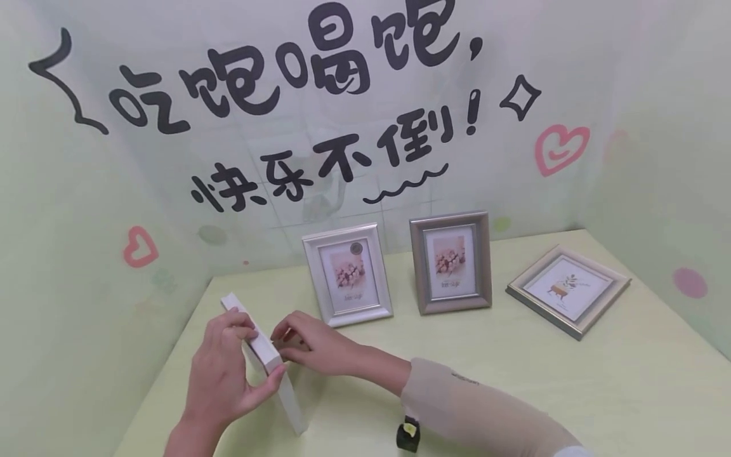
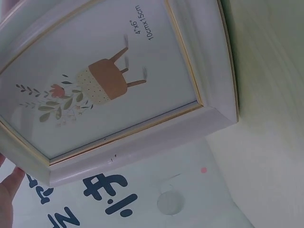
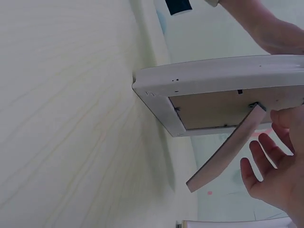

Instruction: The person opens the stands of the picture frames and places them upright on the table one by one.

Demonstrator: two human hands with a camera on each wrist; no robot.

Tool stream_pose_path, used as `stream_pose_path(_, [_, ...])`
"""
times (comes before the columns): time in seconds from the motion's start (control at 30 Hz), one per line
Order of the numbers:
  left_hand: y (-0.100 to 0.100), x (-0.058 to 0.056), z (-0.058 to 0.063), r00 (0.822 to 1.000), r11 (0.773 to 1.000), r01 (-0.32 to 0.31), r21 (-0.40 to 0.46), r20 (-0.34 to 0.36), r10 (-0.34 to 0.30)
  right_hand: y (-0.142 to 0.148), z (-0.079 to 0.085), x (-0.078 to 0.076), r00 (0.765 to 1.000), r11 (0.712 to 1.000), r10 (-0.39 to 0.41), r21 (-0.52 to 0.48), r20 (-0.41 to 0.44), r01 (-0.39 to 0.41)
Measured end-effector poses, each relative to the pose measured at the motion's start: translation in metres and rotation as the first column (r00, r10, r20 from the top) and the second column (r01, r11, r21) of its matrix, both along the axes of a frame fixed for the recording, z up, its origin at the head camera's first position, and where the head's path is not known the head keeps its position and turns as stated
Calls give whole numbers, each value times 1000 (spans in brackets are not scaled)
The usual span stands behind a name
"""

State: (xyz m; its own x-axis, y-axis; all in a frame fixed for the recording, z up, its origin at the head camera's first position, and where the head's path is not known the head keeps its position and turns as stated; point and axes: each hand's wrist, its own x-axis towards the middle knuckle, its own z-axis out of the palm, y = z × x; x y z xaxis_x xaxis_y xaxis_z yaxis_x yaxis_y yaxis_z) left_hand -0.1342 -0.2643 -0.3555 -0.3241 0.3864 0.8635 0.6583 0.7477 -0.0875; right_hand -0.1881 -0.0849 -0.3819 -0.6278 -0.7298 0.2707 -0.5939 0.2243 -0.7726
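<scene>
Head view gives me the person's left hand (image 1: 221, 368) gripping a white photo frame (image 1: 264, 350) by its upper edge, toward the left of the pale surface (image 1: 354, 406). From the right wrist I see the right hand (image 3: 279, 178) behind it, fingers parted and loosely bent, thumb close to the hinged stand (image 3: 228, 151); I can't tell whether they touch. A silver frame (image 1: 349, 274) and a brown frame (image 1: 451, 263) stand farther back, a third frame (image 1: 568, 291) lies face up at right, and black lettering (image 1: 341, 162) marks the wall (image 1: 485, 171).
</scene>
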Motion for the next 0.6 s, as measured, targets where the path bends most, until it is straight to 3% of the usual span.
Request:
stream_pose_path(0.13, [1,-3,-2,1000,1000,-12,-10,12,12,16,-2,7,990,995,95,-4,101,-95])
stream_pose_path(0.33, [-4,0,-5,999,999,-36,20,31,35,20,-7,22,966,966,224,106,126,-237])
stream_pose_path(0.5, [-5,9,-9,998,998,-43,55,55,40,18,-12,34,980,972,188,129,68,-196])
stream_pose_path(0.6, [-4,13,-6,993,997,-27,78,117,18,18,-13,38,987,974,159,168,-9,-155])
